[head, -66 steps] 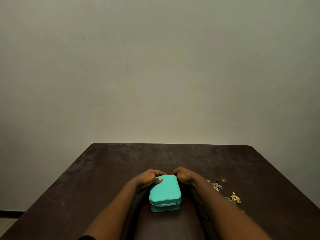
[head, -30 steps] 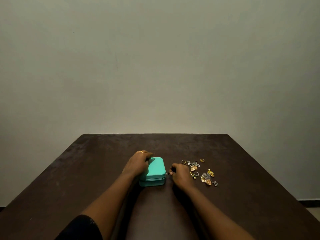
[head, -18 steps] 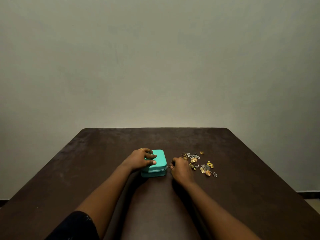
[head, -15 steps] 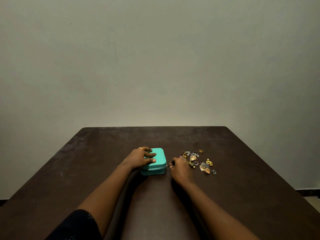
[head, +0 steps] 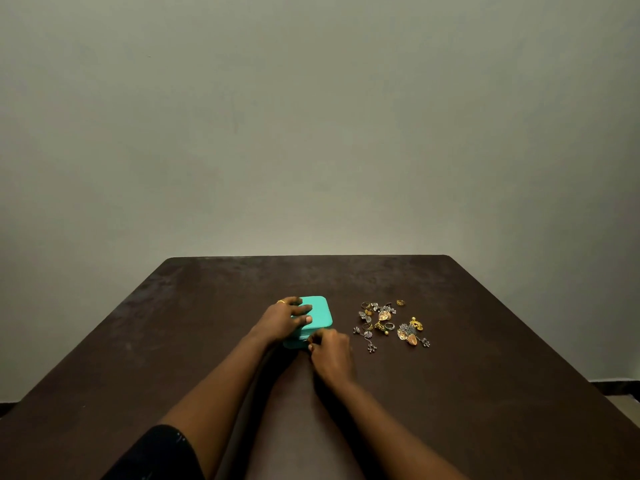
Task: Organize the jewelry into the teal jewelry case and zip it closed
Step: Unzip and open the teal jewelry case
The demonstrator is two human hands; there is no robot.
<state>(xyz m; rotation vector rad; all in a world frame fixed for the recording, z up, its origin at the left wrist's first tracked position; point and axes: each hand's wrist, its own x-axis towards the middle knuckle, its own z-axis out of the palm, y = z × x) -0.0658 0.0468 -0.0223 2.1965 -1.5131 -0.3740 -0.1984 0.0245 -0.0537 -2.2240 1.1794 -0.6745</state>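
Lower left of the frame: a black sleeve on the left arm, and both bare forearms run up the dark brown desk toward centre. Just below centre, the right hand has its fingertips curled and pinched against the zip seam at the near right corner of the teal jewelry case (puller too small to make out), while the left hand, wearing a gold ring, rests on the lowered lid with fingers laid straight across it. Right of the case and apart from it, loose gold and silver jewelry lies scattered on the desk; beyond the far edge stands a plain pale wall.
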